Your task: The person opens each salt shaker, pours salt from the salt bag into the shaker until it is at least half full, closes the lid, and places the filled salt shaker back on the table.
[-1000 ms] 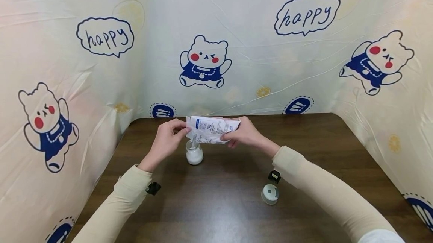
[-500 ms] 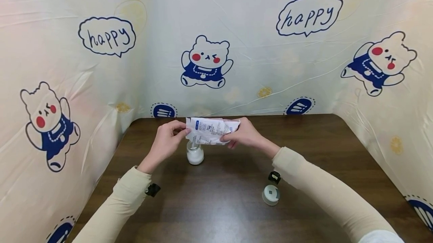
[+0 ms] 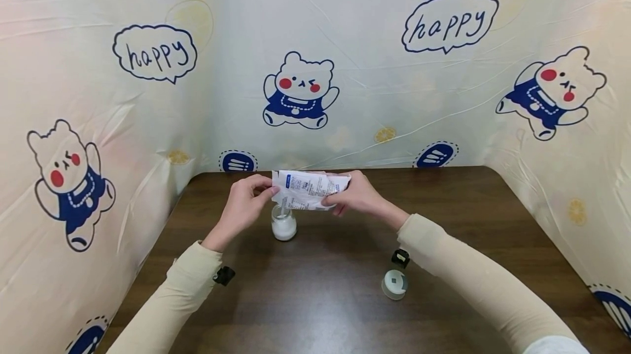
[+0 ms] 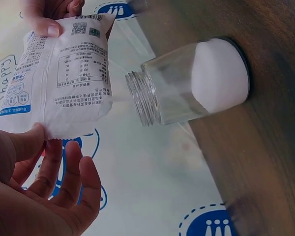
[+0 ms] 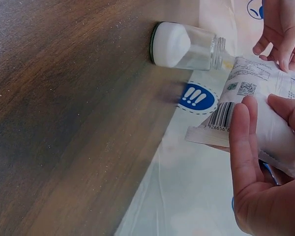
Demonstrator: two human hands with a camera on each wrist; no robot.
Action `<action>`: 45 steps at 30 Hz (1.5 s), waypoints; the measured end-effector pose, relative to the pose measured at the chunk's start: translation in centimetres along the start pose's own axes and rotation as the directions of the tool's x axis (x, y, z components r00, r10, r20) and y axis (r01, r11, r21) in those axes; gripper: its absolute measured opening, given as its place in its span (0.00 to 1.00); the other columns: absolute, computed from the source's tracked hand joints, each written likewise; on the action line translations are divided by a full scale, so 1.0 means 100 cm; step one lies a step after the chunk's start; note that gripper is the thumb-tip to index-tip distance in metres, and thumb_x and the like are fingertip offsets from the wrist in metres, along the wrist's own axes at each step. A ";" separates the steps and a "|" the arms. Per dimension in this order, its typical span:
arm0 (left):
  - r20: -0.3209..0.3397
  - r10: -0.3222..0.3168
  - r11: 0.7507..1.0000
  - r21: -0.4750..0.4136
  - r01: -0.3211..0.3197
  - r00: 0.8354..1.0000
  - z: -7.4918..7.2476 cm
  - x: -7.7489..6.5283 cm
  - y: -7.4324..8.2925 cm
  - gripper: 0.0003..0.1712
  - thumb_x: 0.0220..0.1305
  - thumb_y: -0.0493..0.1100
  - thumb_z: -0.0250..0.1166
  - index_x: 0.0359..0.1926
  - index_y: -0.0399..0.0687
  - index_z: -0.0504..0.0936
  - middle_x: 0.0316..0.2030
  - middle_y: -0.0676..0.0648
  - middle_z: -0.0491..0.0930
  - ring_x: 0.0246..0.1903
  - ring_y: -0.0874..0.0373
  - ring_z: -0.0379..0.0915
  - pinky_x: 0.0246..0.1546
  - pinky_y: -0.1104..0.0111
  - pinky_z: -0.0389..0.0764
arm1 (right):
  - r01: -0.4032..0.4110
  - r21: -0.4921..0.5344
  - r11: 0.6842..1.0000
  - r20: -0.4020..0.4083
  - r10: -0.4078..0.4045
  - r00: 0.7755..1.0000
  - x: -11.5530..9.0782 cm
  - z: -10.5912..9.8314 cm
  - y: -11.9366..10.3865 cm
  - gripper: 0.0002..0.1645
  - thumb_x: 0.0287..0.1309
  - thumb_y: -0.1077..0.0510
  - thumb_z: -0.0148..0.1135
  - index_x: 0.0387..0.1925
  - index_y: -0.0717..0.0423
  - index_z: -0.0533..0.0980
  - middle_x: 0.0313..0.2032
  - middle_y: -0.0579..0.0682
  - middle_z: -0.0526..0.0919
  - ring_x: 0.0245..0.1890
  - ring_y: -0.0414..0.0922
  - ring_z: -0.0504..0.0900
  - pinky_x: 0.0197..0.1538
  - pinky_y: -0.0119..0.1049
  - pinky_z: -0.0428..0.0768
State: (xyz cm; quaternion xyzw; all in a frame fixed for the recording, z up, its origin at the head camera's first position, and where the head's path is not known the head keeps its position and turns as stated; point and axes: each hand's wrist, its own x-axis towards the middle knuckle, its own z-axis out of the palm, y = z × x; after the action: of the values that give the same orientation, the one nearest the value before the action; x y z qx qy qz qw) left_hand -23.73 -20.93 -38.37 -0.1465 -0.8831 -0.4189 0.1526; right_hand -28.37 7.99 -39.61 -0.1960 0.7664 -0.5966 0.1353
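Observation:
A white printed plastic bag (image 3: 308, 189) is held tilted above a glass jar (image 3: 284, 223), its torn end to the left. My left hand (image 3: 245, 199) pinches the bag's left end between thumb and index finger; its other fingers are loosely bent, as the left wrist view shows. My right hand (image 3: 356, 192) grips the bag's right end. The jar stands upright on the table with fine white grains (image 4: 219, 76) in its lower part. A faint pale stream (image 4: 122, 98) runs between the bag's corner and the jar's threaded mouth.
A round, pale lid (image 3: 394, 284) lies on the brown wooden table (image 3: 305, 299), nearer me and to the right, below my right forearm. White specks are scattered on the tabletop in the right wrist view. A printed cloth (image 3: 365, 96) encloses the table's back and sides.
Both hands keep hold of the bag above the jar in nearly the same place. Only slight shifts of the whole view show.

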 end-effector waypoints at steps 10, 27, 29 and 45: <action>0.003 -0.004 1.000 0.008 0.004 1.000 -0.004 0.002 0.001 0.04 0.70 0.34 0.71 0.43 0.37 0.90 0.39 0.44 0.87 0.33 0.52 0.79 0.32 0.65 0.79 | 0.005 0.013 1.000 -0.007 -0.005 1.000 0.002 0.003 0.000 0.24 0.50 0.65 0.81 0.50 0.63 0.85 0.35 0.58 0.89 0.20 0.57 0.86 0.27 0.53 0.87; -0.004 0.006 1.000 -0.005 -0.006 1.000 -0.003 -0.001 -0.002 0.03 0.69 0.32 0.71 0.41 0.37 0.90 0.37 0.44 0.87 0.32 0.50 0.80 0.33 0.67 0.78 | 0.008 -0.008 1.000 0.019 -0.008 1.000 0.003 0.002 0.001 0.23 0.51 0.65 0.81 0.49 0.65 0.84 0.36 0.59 0.90 0.22 0.57 0.87 0.28 0.52 0.87; 0.000 0.004 1.000 -0.007 -0.004 1.000 -0.002 -0.001 -0.002 0.03 0.69 0.33 0.71 0.42 0.37 0.90 0.37 0.44 0.87 0.33 0.50 0.80 0.33 0.67 0.79 | 0.004 -0.006 1.000 0.018 -0.004 1.000 0.003 0.002 0.002 0.23 0.51 0.65 0.81 0.49 0.65 0.84 0.36 0.59 0.90 0.22 0.57 0.87 0.29 0.54 0.87; 0.004 0.003 1.000 -0.008 -0.003 1.000 0.001 0.001 -0.004 0.04 0.70 0.33 0.71 0.42 0.37 0.90 0.39 0.43 0.88 0.33 0.51 0.81 0.34 0.65 0.80 | 0.003 -0.009 1.000 0.015 -0.003 1.000 0.003 0.000 0.003 0.22 0.51 0.64 0.82 0.47 0.66 0.84 0.36 0.59 0.90 0.22 0.58 0.87 0.27 0.50 0.87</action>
State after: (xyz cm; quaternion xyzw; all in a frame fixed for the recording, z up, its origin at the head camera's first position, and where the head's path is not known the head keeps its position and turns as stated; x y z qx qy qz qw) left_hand -24.02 -21.08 -38.71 -0.1490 -0.8816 -0.4217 0.1507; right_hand -28.66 7.96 -39.90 -0.2020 0.7678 -0.5918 0.1393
